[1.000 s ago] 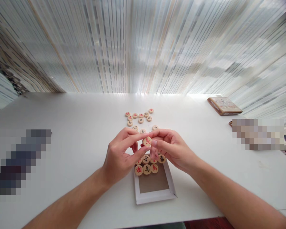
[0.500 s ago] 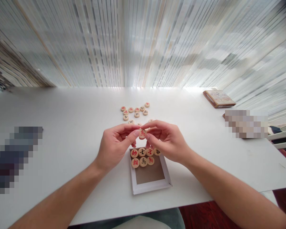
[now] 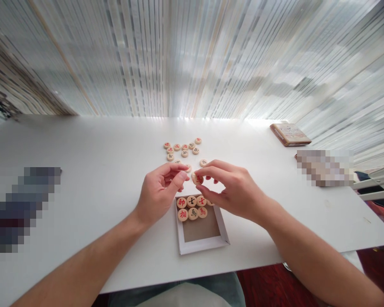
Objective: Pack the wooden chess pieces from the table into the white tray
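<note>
My right hand (image 3: 232, 183) pinches a round wooden xiangqi piece (image 3: 198, 178) with a red character between thumb and fingers, above the far edge of the box tray. My left hand (image 3: 163, 185) is just left of that piece, no longer touching it, its thumb and curled fingers slightly apart with nothing seen between them. Below both hands, a shallow white box tray (image 3: 205, 247) contains several xiangqi pieces (image 3: 193, 213) in two rows, with red or black characters. My right hand partly covers the end of the far row.
Several loose xiangqi pieces (image 3: 184, 153) lie scattered on the white table (image 3: 109, 157) beyond my hands. A flat brown-edged box (image 3: 290, 134) lies at the far right, near a blurred-out object (image 3: 324, 168). Another blurred-out dark object (image 3: 22, 209) is at the left. Striped curtains (image 3: 179, 55) hang behind.
My left hand has let go of the piece, which both hands were holding. My right hand has drawn it slightly to the right. The view has shifted a little.
</note>
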Action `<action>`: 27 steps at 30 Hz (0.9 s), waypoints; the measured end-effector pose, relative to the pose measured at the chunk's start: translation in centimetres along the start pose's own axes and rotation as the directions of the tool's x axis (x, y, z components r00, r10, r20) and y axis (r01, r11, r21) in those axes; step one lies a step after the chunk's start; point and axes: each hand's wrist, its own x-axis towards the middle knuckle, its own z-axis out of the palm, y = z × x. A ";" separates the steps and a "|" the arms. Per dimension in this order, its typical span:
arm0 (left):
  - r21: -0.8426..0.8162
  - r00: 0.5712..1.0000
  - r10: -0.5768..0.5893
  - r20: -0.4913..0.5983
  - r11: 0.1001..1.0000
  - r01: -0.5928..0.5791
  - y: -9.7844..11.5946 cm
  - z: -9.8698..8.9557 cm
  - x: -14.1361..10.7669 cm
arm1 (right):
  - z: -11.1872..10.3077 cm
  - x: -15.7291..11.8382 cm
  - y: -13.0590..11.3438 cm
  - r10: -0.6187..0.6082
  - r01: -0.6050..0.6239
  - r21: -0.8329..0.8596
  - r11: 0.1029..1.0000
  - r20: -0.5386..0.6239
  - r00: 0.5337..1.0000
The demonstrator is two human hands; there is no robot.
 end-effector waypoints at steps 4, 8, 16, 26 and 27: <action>0.076 0.999 0.054 0.000 0.996 -0.054 -0.1 -0.1 0.0 | -1.2 -1.1 -0.8 0.007 -0.007 -0.011 1.000 0.021 1.000; 0.125 0.997 0.075 0.019 0.989 -0.077 -0.5 -0.1 -0.1 | -1.2 -4.1 -2.1 0.092 -0.093 0.008 0.996 0.090 0.992; 0.152 0.995 0.091 0.033 0.984 -0.095 -1.2 0.0 -0.2 | 0.9 -7.7 -3.3 0.165 -0.160 -0.045 0.986 0.119 0.979; 0.169 0.995 0.091 0.030 0.981 -0.095 -1.2 -0.2 -0.1 | 2.3 -7.9 -3.0 0.091 -0.081 -0.137 0.987 0.065 0.994; 0.168 0.995 0.090 0.031 0.981 -0.094 -1.2 -0.2 -0.1 | 2.3 -7.9 -3.0 0.092 -0.083 -0.132 0.988 0.061 0.994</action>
